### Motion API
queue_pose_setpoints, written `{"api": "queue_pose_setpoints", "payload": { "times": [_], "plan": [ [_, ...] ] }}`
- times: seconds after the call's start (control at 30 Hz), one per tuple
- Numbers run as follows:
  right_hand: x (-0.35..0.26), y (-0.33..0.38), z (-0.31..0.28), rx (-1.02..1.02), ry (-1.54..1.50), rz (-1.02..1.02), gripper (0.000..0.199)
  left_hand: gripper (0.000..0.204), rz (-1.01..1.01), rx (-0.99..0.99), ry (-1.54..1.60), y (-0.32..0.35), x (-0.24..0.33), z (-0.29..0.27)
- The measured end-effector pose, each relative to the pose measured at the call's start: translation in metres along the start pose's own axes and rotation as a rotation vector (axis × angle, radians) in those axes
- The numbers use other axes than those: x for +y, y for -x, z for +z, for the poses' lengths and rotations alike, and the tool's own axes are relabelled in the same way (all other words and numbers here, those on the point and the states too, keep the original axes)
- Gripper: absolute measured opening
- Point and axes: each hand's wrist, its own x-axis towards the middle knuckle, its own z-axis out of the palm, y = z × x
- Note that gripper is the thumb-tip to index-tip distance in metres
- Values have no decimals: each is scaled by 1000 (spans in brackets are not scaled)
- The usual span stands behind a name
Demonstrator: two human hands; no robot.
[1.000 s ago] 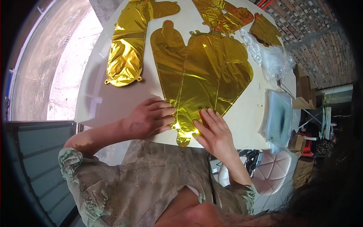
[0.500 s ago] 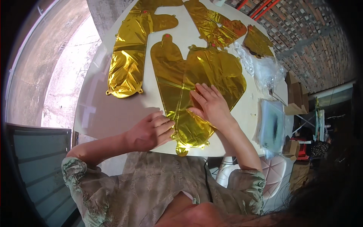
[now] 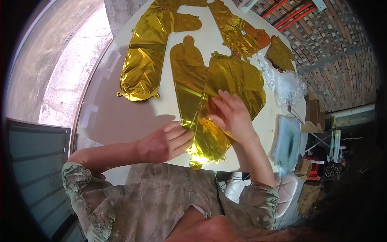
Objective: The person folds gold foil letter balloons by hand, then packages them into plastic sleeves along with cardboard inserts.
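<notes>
A flat gold foil balloon [image 3: 238, 76], its surface creased and shiny, lies on the table in front of me. At its lower left edge my left hand [image 3: 167, 141] has its fingers bent together on the foil; the fingertips are partly hidden. My right hand [image 3: 236, 115] rests on the middle of the balloon with its fingers stretched out, palm down. Left of the fold, a long gold foil arm [image 3: 188, 66] with a rounded tip runs away from me. Another flat gold foil balloon [image 3: 145, 60] lies at the far left.
More gold foil [image 3: 236, 30] lies at the back of the white table [image 3: 109, 117], with a folded gold piece [image 3: 281, 52] at the back right. Clear plastic wrapping [image 3: 284, 84] and a stack of clear bags [image 3: 287, 137] sit along the right edge. Cardboard boxes [image 3: 312, 115] stand beyond.
The view has shifted, so the table and balloons appear farther right. My right hand remains on the foil with its fingers slightly more bent; my left hand stays at the lower edge.
</notes>
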Motion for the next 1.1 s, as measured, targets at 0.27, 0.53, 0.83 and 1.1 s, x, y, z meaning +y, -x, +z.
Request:
{"api": "queue_pose_setpoints", "payload": {
  "times": [0.27, 0.53, 0.83, 1.1],
  "plan": [
    [116, -116, 20, -106, 84, 106, 30, 49, 23, -95, 52, -9, 2, -6],
    [135, -135, 46, -166, 230, 84, 47, 52, 32, -103, 138, -7, -1, -1],
    [131, -139, 58, -107, 292, 86, 41, 55, 2, -102, 223, -6, -4, 2],
    [126, -140, 63, -156, 209, 138, 43, 58, -27, -156, 232, -2, -1, 3]
  ]
}}
